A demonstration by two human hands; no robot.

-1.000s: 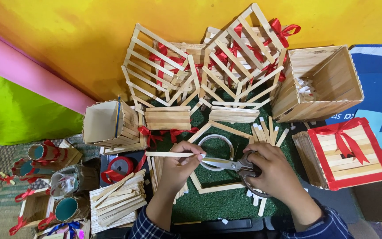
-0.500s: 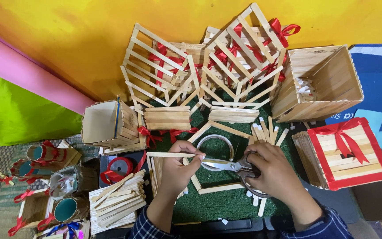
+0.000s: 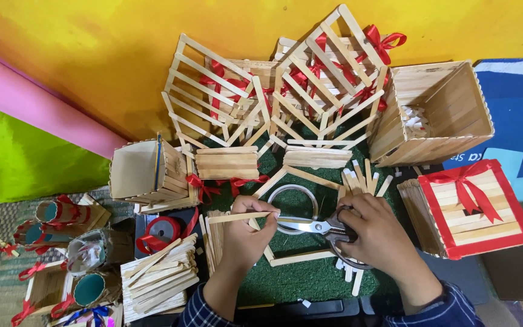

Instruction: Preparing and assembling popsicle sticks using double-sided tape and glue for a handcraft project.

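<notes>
Fingers of the left hand [image 3: 246,233] pinch a wooden stick [image 3: 237,217]; right hand [image 3: 378,233] hides the scissors' [image 3: 310,226] handles.

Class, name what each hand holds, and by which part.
Left hand pinches a flat wooden stick near its right end; right hand holds scissors by their handles.

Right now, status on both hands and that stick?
Left hand pinching wooden stick level. Right hand gripping scissors, blades at the stick's end. Tape ring underneath.

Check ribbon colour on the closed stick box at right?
Red: the ribbon is tied in a bow over the closed stick box, head view.
</notes>
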